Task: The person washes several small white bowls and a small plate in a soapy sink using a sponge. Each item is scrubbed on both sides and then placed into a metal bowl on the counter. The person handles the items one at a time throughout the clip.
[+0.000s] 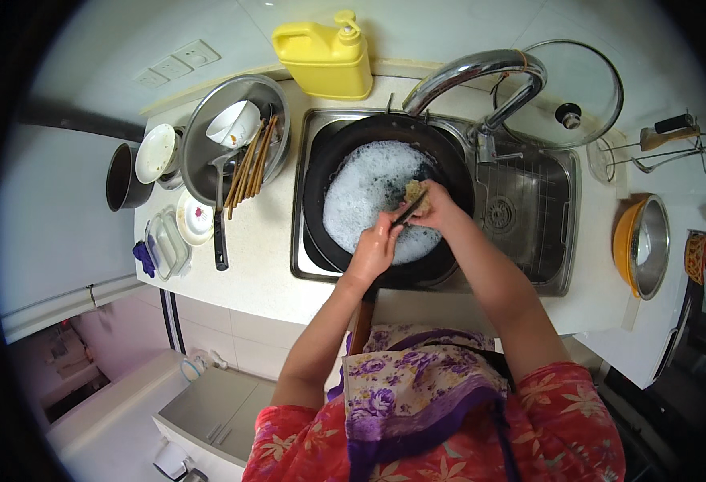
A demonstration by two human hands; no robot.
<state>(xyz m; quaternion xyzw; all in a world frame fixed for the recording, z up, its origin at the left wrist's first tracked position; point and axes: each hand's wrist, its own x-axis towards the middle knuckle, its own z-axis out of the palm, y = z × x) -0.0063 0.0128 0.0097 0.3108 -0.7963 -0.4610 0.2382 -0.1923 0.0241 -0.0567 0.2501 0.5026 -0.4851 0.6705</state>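
Observation:
A large black wok (320,223) with white suds (353,199) in it rests over the left sink basin. Above the suds, my left hand (374,247) grips a thin dark utensil (409,209), whose exact kind I cannot tell. My right hand (436,208) holds a yellowish scrubbing sponge (415,193) against that utensil. The wok's wooden handle (362,322) points towards my body. A chrome faucet (479,66) arches behind the wok.
Left of the sink, a steel basin (195,159) holds a white bowl (234,125), wooden chopsticks (250,169) and a ladle (220,232). Plates and a glass container (168,244) stand beside it. A yellow jug (329,66), a glass lid (594,90) and the right basin (527,241) surround the wok.

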